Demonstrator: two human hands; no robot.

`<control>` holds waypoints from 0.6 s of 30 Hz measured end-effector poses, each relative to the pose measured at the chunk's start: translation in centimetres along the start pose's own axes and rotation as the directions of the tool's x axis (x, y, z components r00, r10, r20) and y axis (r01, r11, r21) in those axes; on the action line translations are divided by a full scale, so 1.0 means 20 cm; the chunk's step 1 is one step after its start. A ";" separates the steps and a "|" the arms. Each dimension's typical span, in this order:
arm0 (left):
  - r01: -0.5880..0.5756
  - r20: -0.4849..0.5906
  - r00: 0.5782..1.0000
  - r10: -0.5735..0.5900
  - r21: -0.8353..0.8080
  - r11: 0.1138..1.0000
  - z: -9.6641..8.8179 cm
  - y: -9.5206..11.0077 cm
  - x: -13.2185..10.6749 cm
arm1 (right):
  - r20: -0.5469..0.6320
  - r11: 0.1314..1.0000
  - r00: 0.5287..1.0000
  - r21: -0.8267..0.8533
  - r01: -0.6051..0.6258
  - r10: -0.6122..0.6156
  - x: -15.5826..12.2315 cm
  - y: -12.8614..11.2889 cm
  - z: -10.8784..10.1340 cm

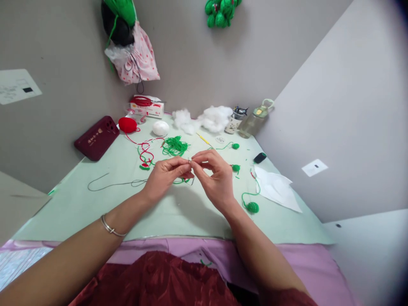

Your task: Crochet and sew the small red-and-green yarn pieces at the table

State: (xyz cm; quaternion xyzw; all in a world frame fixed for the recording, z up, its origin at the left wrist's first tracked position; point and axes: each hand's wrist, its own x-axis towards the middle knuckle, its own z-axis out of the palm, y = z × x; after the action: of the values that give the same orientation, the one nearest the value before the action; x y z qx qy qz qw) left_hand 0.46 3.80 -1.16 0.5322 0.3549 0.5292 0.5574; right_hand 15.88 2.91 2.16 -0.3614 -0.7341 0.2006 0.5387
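Observation:
My left hand point(164, 176) and my right hand point(215, 176) meet fingertip to fingertip above the middle of the table. Both are closed in a pinch. A thin dark cord point(123, 183) lies on the table at left and runs up to my left hand; a short bit of it shows between the fingertips, and a loop hangs below. Just under my hands is a bit of green and red yarn, mostly hidden by the fingers. Close behind them lies a tangle of green yarn point(175, 145). A small red and green crocheted piece point(144, 166) rests left of my left hand.
Behind lie a red yarn ball point(128, 125), a white ball point(160, 128), white stuffing point(216, 119) and a yellow crochet hook point(203, 139). A phone point(97, 138) is at left. At right are a green crocheted ball point(253, 207), white paper point(276, 187) and a bottle point(254, 121).

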 end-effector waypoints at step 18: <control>-0.005 0.031 0.999 0.006 -0.029 1.000 -0.01 -0.01 0.00 | 0.003 0.999 1.000 -0.028 0.024 -0.024 -0.01 0.01 0.00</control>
State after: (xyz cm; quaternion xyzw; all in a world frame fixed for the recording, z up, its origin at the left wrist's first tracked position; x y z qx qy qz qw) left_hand 0.41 3.93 -1.30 0.5333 0.3371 0.5274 0.5691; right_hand 16.03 2.96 1.88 -0.3599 -0.7419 0.1842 0.5349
